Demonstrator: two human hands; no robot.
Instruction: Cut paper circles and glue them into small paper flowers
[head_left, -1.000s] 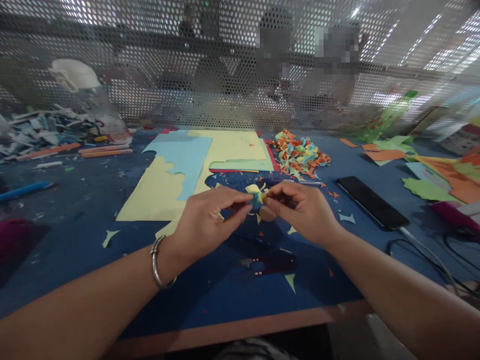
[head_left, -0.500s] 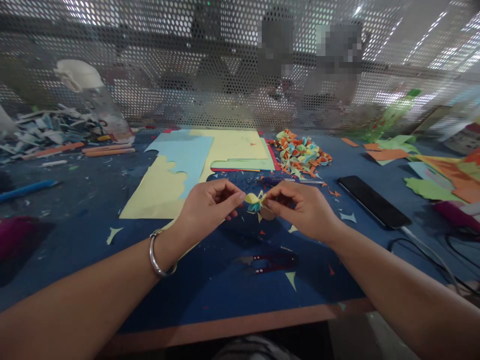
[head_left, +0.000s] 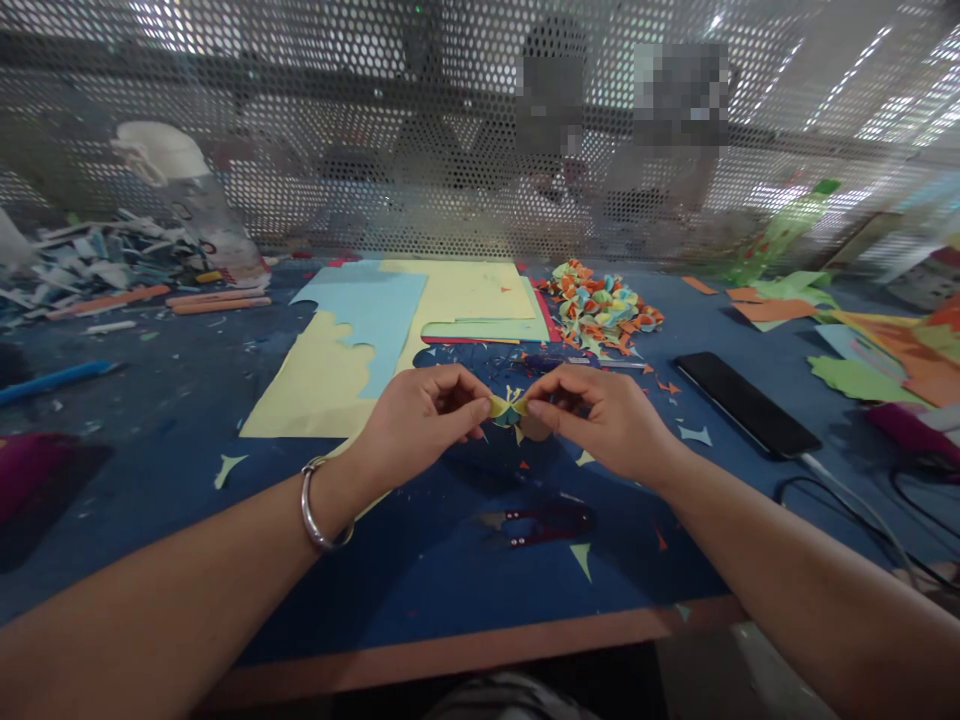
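Note:
Between my hands is a small paper butterfly (head_left: 510,410) in yellow and blue-green, with thin pale strands standing up at its middle. My left hand (head_left: 439,405), with a silver bangle on the wrist, pinches its left yellow edge. On the other side my right hand (head_left: 581,405) pinches the right yellow edge. A pale round piece (head_left: 535,429) shows just under the right fingers; what it belongs to is unclear. Dark red thread snips (head_left: 547,522) lie on the blue table below the hands, blades pointing left. Behind the right hand rests a purple-handled pointed tool (head_left: 551,363).
Yellow paper sheets (head_left: 289,395) and a blue sheet (head_left: 390,310) lie behind my left hand. A heap of small coloured paper pieces (head_left: 600,305) sits at the back. To the right lies a phone (head_left: 746,403) on a cable. A perforated metal screen (head_left: 337,190) stands behind the table.
My left fingers have moved onto the left side of the paper butterfly. Its yellow part is now stretched out between both hands, and the strands show upright.

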